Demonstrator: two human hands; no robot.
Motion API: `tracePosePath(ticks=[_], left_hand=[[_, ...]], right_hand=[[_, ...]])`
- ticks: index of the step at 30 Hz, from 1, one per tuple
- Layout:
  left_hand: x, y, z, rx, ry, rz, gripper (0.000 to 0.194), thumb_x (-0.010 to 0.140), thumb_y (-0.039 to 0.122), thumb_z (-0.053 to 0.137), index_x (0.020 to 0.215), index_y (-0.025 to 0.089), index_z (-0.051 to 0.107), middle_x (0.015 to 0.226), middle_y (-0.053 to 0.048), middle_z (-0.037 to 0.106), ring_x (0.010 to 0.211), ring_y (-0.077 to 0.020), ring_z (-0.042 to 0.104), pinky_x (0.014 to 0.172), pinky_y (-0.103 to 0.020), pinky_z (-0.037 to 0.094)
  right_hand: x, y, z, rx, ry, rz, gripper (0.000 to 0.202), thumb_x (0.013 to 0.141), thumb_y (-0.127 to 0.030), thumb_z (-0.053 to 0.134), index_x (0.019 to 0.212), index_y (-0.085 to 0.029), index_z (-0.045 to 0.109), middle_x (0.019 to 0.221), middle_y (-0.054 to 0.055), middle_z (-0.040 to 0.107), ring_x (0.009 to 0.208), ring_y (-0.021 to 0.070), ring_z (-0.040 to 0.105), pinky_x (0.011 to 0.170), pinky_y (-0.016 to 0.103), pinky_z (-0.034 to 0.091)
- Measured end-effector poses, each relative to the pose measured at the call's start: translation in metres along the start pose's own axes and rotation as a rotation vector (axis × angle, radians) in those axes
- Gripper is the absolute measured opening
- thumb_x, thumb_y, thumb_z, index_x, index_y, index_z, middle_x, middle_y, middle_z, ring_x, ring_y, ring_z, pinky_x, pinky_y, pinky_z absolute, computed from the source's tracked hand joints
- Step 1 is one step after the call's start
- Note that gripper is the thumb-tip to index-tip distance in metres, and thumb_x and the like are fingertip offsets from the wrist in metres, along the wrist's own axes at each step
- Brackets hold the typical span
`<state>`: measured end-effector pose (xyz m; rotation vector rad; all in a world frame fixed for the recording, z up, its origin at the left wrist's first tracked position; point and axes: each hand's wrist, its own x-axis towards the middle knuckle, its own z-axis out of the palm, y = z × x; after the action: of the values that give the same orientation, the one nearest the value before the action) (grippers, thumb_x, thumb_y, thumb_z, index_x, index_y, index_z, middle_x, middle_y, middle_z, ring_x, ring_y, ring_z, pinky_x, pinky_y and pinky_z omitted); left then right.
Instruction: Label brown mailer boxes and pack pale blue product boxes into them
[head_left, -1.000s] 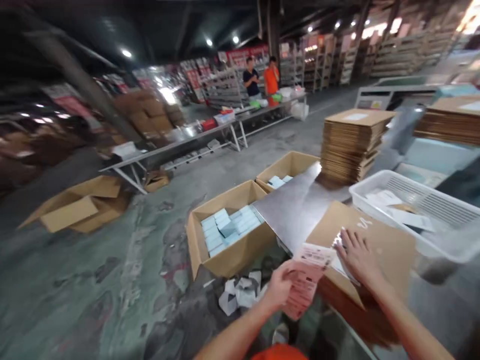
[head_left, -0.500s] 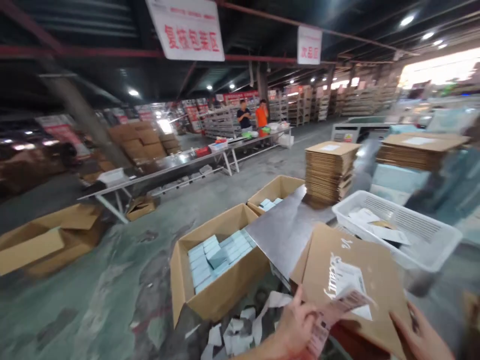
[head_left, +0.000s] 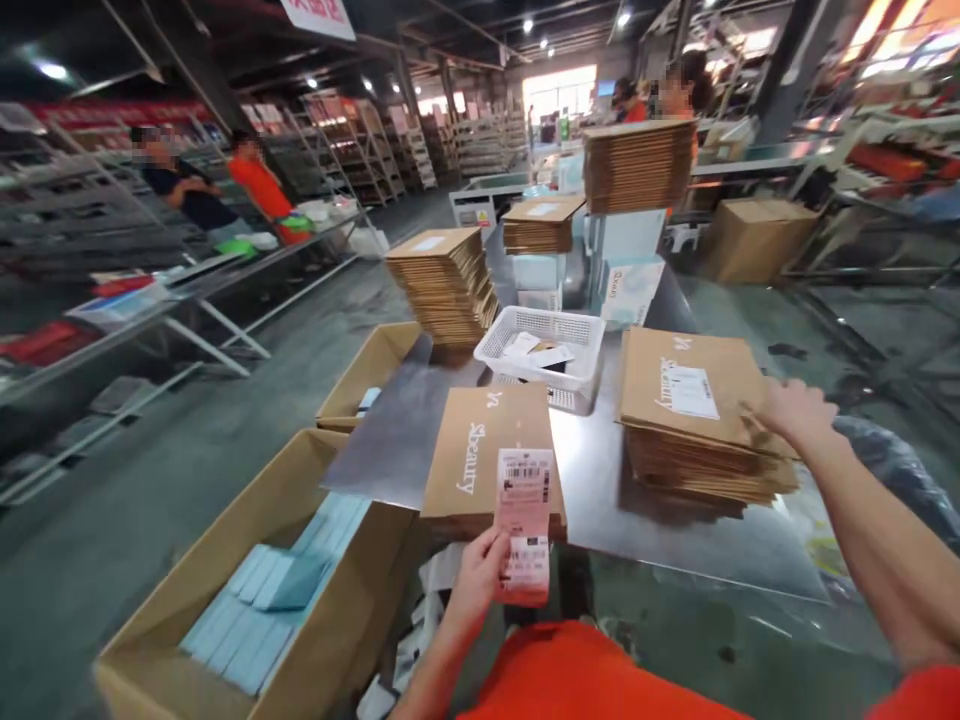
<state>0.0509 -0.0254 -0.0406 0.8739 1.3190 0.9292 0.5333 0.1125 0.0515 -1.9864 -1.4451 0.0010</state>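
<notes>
Metal shelving (head_left: 484,140) and roof lights occupy the far end of the warehouse, and a smooth metal table (head_left: 382,450) forms the work surface ahead of my head camera. Left hand (head_left: 484,562): thumb and fingers are pinched on the left edge of a printed label sheet (head_left: 525,505), which is held upright at the near edge of the table. From my view the sheet overlaps the front cardboard stack (head_left: 476,440); I cannot tell whether the two touch. Right hand (head_left: 799,410): located at the right edge of the right cardboard stack (head_left: 694,350), arm extended; I cannot tell whether the fingers are closed on the top piece. A white label (head_left: 690,392) lies on that top piece, beside white lettering. Behind and between the two stacks sits a white plastic basket (head_left: 591,368) containing papers. A taller cardboard stack (head_left: 442,290) stands at the table's far left. Below the table's left edge, an open carton (head_left: 367,590) contains light blue boxes (head_left: 255,610). Two people, one in a dark shirt (head_left: 184,192), one in an orange shirt (head_left: 259,185), stand behind the left bench (head_left: 199,280).
</notes>
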Motion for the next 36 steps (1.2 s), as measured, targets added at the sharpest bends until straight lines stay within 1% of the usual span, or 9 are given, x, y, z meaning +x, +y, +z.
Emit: tracePosePath(ticks=[2, 5, 7, 10, 13, 16, 23, 31, 36], left_hand=[[-0.001, 0.000, 0.004, -0.009, 0.010, -0.025, 0.065, 0.058, 0.079, 0.075, 0.065, 0.016, 0.058, 0.059, 0.005, 0.047, 0.057, -0.0097, 0.042, 0.054, -0.022, 0.039], [0.001, 0.000, 0.003, -0.002, 0.004, -0.040, 0.065, 0.060, 0.079, 0.074, 0.062, 0.016, 0.056, 0.057, 0.005, 0.045, 0.056, -0.0096, 0.041, 0.054, -0.023, 0.039], [0.001, 0.003, -0.004, -0.007, -0.009, -0.011, 0.062, 0.063, 0.076, 0.074, 0.066, 0.015, 0.062, 0.062, 0.001, 0.054, 0.061, -0.0120, 0.048, 0.060, -0.025, 0.044], [0.000, 0.016, -0.017, -0.099, 0.008, 0.119, 0.061, 0.060, 0.059, 0.086, 0.098, 0.014, 0.072, 0.096, -0.008, 0.071, 0.092, -0.0208, 0.063, 0.083, -0.029, 0.050], [0.004, 0.035, -0.026, -0.172, 0.119, 0.225, 0.068, 0.059, 0.046, 0.089, 0.115, 0.015, 0.069, 0.113, -0.009, 0.072, 0.104, -0.0232, 0.064, 0.092, -0.031, 0.049], [0.021, 0.040, -0.033, -0.124, 0.255, 0.186, 0.044, 0.066, 0.050, 0.082, 0.086, 0.012, 0.072, 0.079, -0.003, 0.070, 0.074, -0.0162, 0.060, 0.073, -0.028, 0.048], [0.052, -0.023, -0.058, -0.235, 0.205, -0.051, 0.057, 0.048, 0.061, 0.087, 0.069, 0.014, 0.062, 0.059, 0.005, 0.055, 0.057, -0.0083, 0.045, 0.057, -0.022, 0.037], [-0.005, -0.101, -0.096, -0.246, 0.045, -0.314, 0.046, 0.055, 0.051, 0.085, 0.071, 0.011, 0.067, 0.058, -0.002, 0.064, 0.050, -0.0140, 0.057, 0.053, -0.027, 0.046], [-0.012, -0.076, -0.131, -0.225, 0.152, -0.059, 0.032, 0.065, 0.044, 0.075, 0.072, 0.013, 0.074, 0.079, -0.010, 0.075, 0.076, -0.0225, 0.069, 0.072, -0.035, 0.056]], right_hand=[[-0.017, -0.043, 0.027, 0.023, -0.105, -0.128, 0.064, 0.076, -0.069, 0.064, 0.107, -0.013, 0.070, 0.127, 0.031, 0.061, 0.128, 0.0493, 0.051, 0.100, 0.065, 0.041], [-0.072, -0.138, 0.076, 0.425, -0.567, -0.418, 0.071, 0.083, -0.066, 0.060, 0.138, -0.021, 0.057, 0.141, 0.017, 0.058, 0.124, 0.0330, 0.058, 0.094, 0.046, 0.054], [-0.111, -0.192, 0.103, 0.561, -0.825, -0.511, 0.057, 0.084, -0.065, 0.060, 0.120, -0.022, 0.066, 0.118, 0.012, 0.070, 0.100, 0.0255, 0.066, 0.079, 0.037, 0.057], [-0.152, -0.237, 0.129, 0.583, -0.940, -0.501, 0.048, 0.091, -0.065, 0.050, 0.078, -0.021, 0.065, 0.073, 0.004, 0.067, 0.067, 0.0189, 0.060, 0.061, 0.030, 0.049], [-0.174, -0.252, 0.143, 0.625, -0.991, -0.517, 0.050, 0.093, -0.063, 0.046, 0.071, -0.021, 0.062, 0.064, 0.002, 0.063, 0.062, 0.0171, 0.057, 0.056, 0.028, 0.044], [-0.185, -0.259, 0.151, 0.628, -0.928, -0.549, 0.042, 0.094, -0.058, 0.050, 0.084, -0.021, 0.068, 0.074, 0.004, 0.069, 0.068, 0.0184, 0.061, 0.061, 0.029, 0.047], [-0.144, -0.265, 0.220, 0.452, -0.718, -0.577, 0.036, 0.097, -0.048, 0.046, 0.082, -0.021, 0.065, 0.080, 0.006, 0.069, 0.076, 0.0200, 0.062, 0.073, 0.034, 0.050], [-0.095, -0.270, 0.271, -0.076, -0.548, -0.667, 0.056, 0.085, -0.044, 0.074, 0.131, -0.014, 0.062, 0.112, 0.020, 0.068, 0.105, 0.0405, 0.063, 0.093, 0.061, 0.045], [-0.125, -0.284, 0.287, -0.055, -0.552, -0.807, 0.050, 0.105, -0.036, 0.038, 0.144, -0.007, 0.051, 0.139, 0.023, 0.058, 0.131, 0.0362, 0.054, 0.109, 0.054, 0.043]])
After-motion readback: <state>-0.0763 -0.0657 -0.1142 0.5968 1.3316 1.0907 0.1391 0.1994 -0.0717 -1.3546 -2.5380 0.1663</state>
